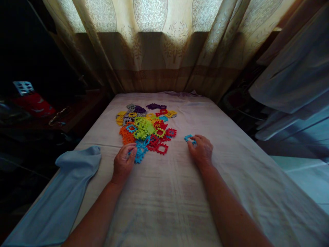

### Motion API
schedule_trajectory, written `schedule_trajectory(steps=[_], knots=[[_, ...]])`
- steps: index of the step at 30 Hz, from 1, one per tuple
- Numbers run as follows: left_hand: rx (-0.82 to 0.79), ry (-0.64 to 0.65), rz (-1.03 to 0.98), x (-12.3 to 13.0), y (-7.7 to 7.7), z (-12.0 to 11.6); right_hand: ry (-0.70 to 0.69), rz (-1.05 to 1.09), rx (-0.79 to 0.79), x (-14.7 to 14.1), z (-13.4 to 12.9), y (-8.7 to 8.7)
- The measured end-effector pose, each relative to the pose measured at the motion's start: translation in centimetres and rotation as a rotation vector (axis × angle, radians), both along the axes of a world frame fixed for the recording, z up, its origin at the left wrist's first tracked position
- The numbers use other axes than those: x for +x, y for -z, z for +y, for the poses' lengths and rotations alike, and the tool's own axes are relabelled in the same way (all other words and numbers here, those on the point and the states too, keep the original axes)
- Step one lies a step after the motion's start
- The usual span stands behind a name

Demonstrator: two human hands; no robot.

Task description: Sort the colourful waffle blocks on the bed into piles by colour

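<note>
My right hand [202, 150] rests on the sheet right of the pile. Its thumb and fingers are closed on a blue square interlocking tile [189, 138] with a notched edge, partly covered by the fingers. My left hand [123, 163] is at the near left edge of the pile, its fingers curled towards the thumb. Touching or just beside its fingertips are several blue interlocking tiles [140, 155]; whether it pinches one is hidden. The pile also holds green tiles [143, 127], red tiles [162, 148] and orange tiles [126, 136].
Yellow tiles [120, 118], grey and purple tiles [154, 106] lie at the pile's far side. A light blue cloth [69, 185] lies along the left edge of the sheet-covered surface [164, 206]. Curtains [159, 65] hang behind, and clothes [295, 68] hang at right.
</note>
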State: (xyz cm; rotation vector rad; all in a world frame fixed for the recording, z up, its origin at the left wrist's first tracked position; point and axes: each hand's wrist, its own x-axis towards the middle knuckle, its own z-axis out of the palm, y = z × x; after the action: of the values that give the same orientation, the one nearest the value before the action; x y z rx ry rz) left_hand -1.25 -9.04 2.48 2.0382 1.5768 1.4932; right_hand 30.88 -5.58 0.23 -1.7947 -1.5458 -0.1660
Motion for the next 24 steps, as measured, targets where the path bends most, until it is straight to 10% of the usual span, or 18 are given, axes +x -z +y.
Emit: schedule_trajectory(steps=[8, 13, 17, 24], knots=[[0.019, 0.109, -0.021, 2.2, -0.5, -0.9, -0.615, 0.037, 0.135, -7.7, -2.6, -1.9], [0.009, 0.161, -0.026, 2.8, -0.1, -1.1, -0.760, 0.150, 0.087, -10.4, -3.7, -1.6], [-0.022, 0.154, -0.007, 2.4, 0.2, -0.9, -0.660, 0.275, 0.035, -8.5, -2.8, -1.9], [-0.059, 0.080, -0.002, 1.5, 0.7, -0.3, -0.056, 0.436, -0.025, 0.5, -0.1, -1.5]])
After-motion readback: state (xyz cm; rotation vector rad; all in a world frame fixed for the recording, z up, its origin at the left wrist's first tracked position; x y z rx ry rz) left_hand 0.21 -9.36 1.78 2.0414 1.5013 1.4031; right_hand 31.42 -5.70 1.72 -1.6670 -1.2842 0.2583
